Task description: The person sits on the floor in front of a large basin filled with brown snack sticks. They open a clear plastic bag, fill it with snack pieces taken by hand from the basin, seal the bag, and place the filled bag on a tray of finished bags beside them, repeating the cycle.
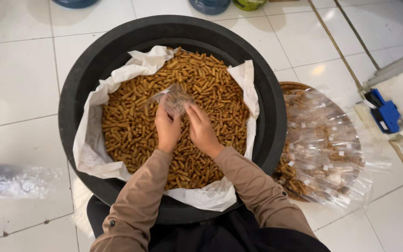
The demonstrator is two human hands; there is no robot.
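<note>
Held a small clear plastic bag [174, 98] between left hand [168, 128] and right hand [202, 130], fingers of both pinched on its lower edge, above the brown snack sticks [131, 126] heaped on white paper [89, 154] inside the black tub [75, 93]. Sat beside a basket of filled packets [323, 149].

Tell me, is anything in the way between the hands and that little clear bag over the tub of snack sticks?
Nothing visible. Both the left hand and the right hand already touch the small clear bag, holding it directly above the snack sticks in the paper-lined black tub.
</note>
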